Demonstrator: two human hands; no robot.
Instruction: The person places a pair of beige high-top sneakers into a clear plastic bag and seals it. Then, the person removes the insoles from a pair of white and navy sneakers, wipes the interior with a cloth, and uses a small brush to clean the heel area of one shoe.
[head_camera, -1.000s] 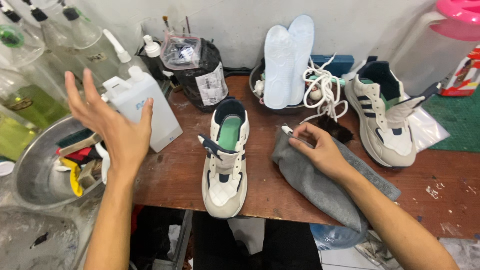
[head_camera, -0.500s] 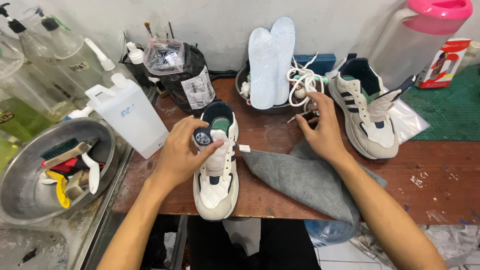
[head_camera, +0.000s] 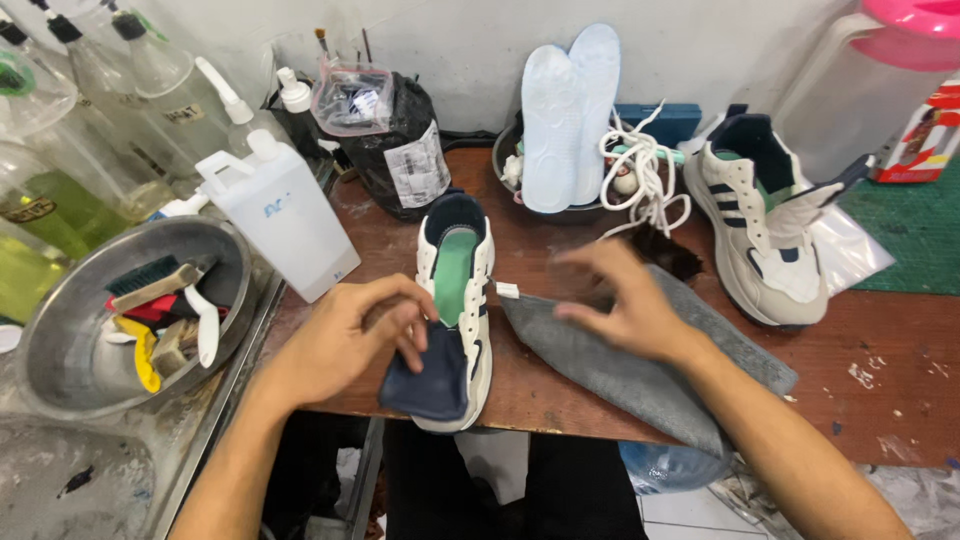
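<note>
— Sneaker (head_camera: 455, 290) sits near the front edge of the wooden table (head_camera: 880, 350), toe toward the wearer. Where are the hands relative to it?

— Left hand (head_camera: 340, 340) is at its left side, fingers curled, pinching the dark navy tongue (head_camera: 428, 375) folded forward over the toe. Right hand (head_camera: 625, 305), blurred, hovers just right of the sneaker over a grey cloth (head_camera: 640, 375), fingers loosely spread, gripping nothing.

— Beyond the sneaker?

— Second sneaker (head_camera: 765, 230) far right; white plastic jug (head_camera: 285, 225) left; insoles (head_camera: 570, 115) behind.

A shoe-cleaning workshop is shown. On a worn wooden bench (head_camera: 900, 340), unlaced sneakers (head_camera: 762, 225), removed insoles (head_camera: 565, 115) and laces (head_camera: 645, 170) are laid out, while brushes are kept in a metal basin (head_camera: 60, 370) beside spray bottles (head_camera: 150, 75).
</note>
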